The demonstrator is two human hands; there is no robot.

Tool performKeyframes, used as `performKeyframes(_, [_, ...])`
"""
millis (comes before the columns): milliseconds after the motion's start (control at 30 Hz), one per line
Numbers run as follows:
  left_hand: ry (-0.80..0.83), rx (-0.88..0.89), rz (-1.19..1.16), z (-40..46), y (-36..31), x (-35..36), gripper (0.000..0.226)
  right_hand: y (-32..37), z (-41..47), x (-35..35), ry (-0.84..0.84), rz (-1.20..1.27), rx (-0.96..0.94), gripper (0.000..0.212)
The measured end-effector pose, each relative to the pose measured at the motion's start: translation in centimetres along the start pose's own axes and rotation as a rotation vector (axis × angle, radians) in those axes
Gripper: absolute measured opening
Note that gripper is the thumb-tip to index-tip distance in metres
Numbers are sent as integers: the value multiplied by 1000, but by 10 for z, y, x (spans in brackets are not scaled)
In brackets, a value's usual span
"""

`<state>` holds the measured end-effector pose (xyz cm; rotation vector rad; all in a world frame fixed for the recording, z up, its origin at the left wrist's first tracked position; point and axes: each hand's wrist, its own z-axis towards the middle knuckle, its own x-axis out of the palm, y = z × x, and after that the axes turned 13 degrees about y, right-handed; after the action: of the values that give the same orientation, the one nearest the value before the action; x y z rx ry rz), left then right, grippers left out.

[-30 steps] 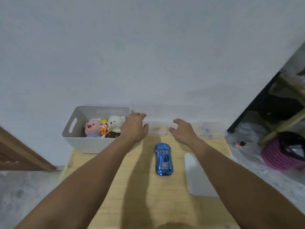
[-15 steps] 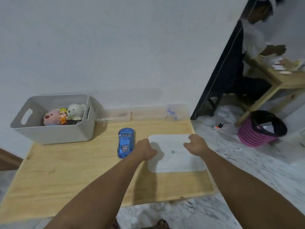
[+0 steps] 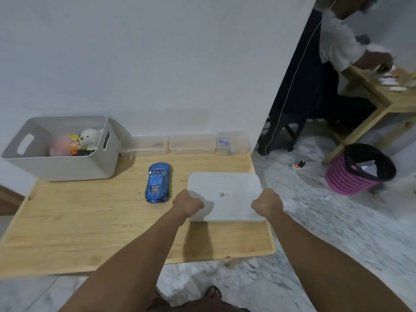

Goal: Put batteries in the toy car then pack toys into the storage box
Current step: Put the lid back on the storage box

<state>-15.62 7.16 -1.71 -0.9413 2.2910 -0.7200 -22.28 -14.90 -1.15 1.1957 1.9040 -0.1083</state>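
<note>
A white rectangular lid [image 3: 225, 194] lies at the right end of the wooden table [image 3: 78, 226]. My left hand [image 3: 187, 203] grips its left near edge and my right hand [image 3: 267, 202] grips its right near edge, fingers curled. The blue toy car [image 3: 158, 182] stands on the table just left of the lid, apart from both hands. At the back left sits the grey storage box [image 3: 67, 166] holding a white teddy bear [image 3: 90, 136], a pink plush [image 3: 59, 146] and a small yellow figure [image 3: 74, 144].
Three clear plastic containers [image 3: 191, 144] line the wall at the table's back edge. To the right, on the marble floor, stand a pink basket [image 3: 358, 174] and a power strip [image 3: 299, 165]. A person [image 3: 333, 52] sits at another wooden table beyond.
Both hands drew back from the clear containers at the wall to the white lid and closed on its near edges. The view has swung right and down.
</note>
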Motion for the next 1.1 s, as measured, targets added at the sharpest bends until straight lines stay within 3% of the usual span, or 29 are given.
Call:
performKeyframes(100, [-103,22,34,-2,-7,-6,65,13,-4,-9,-97,39,-33,11])
performKeyframes(300, [-379,91,-12,-10,-31,-41,39,71,-17,-31,-163,111,-105,15])
performKeyframes(367, [-466,103,-37,-11,-37,-63,40,94,-24,-37,-173,146,-150,7])
performKeyframes(467, [-576,121,-45,-13,-40,-99,42,129,-30,-37,-155,201,-237,17])
performKeyframes(667, [-686,165,-80,-20,-29,-189,49,205,-42,-16,-76,274,-386,24])
performKeyframes(933, [-738,134,-92,-25,11,-326,37,316,-58,52,55,296,-504,6])
performKeyframes(1100, [-782,92,-46,-27,38,-401,28,377,-67,95,132,259,-505,21])
